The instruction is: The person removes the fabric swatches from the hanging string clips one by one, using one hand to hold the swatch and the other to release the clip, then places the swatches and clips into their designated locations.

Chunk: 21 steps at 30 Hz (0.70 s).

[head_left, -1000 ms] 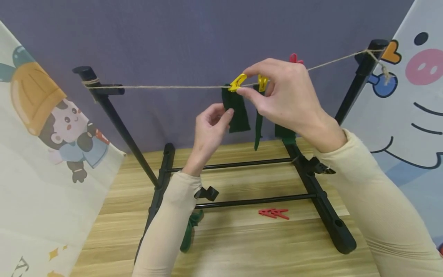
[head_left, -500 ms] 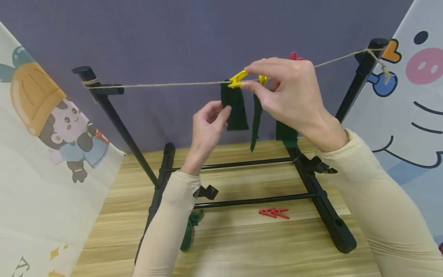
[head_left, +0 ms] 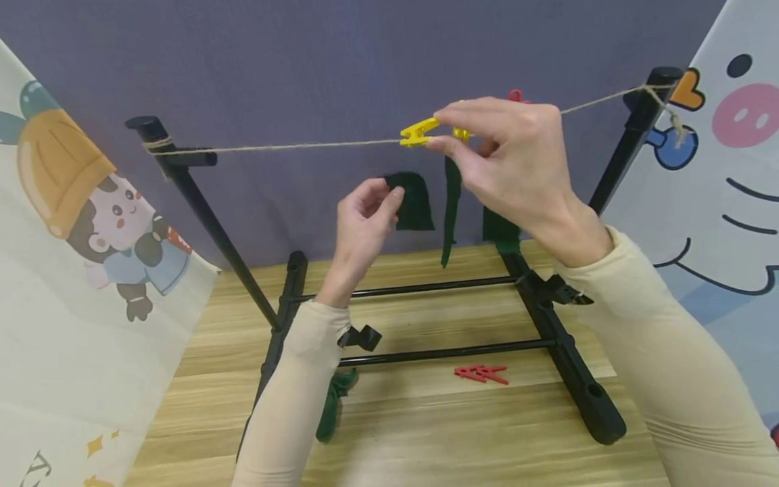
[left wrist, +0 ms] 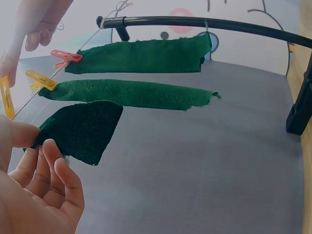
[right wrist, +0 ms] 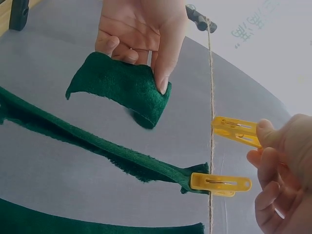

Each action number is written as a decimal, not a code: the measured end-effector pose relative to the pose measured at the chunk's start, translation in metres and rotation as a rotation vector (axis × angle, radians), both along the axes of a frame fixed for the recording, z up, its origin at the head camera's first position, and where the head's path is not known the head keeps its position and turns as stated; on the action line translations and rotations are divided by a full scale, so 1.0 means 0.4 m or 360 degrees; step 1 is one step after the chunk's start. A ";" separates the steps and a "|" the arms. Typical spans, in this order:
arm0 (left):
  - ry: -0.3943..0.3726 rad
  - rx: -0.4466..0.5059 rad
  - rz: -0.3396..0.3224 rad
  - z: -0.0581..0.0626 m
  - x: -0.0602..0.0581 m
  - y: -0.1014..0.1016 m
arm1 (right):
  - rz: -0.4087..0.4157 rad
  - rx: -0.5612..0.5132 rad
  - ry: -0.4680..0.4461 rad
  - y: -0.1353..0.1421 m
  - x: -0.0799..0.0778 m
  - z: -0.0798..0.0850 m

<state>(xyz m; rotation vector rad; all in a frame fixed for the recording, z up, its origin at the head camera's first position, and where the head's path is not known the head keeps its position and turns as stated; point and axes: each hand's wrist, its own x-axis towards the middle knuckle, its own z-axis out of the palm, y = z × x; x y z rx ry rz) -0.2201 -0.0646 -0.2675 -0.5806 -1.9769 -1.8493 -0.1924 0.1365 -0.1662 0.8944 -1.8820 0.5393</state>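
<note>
My left hand [head_left: 365,220] pinches a dark green cloth piece [head_left: 415,203] by its side edge, below the string line [head_left: 292,145]. The cloth's top has flopped over and stands apart from the string. My right hand [head_left: 514,155] squeezes a yellow clothespin [head_left: 416,134] between thumb and forefinger, its tip right at the string. Beside it, a second yellow clothespin [right wrist: 219,182] holds a narrow green strip [right wrist: 97,144] on the line. Farther along, a red clothespin [left wrist: 67,56] holds a wider green cloth [left wrist: 141,56], mostly hidden by my right hand in the head view.
The string runs between two black posts [head_left: 209,223] of a rack standing on a wooden table [head_left: 462,439]. Red clothespins [head_left: 481,374] lie by the front crossbar [head_left: 450,353]. Another green cloth [head_left: 331,409] lies beside my left forearm. A grey backdrop [head_left: 304,74] rises behind.
The yellow clothespin in my right hand has come off the cloth, which has dropped from the string and folded over in my left hand. The right hand has shifted slightly right and up.
</note>
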 end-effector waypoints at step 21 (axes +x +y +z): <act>-0.0047 -0.0059 0.0007 -0.028 0.001 -0.022 | 0.0041 0.0042 0.0030 0.008 0.005 -0.017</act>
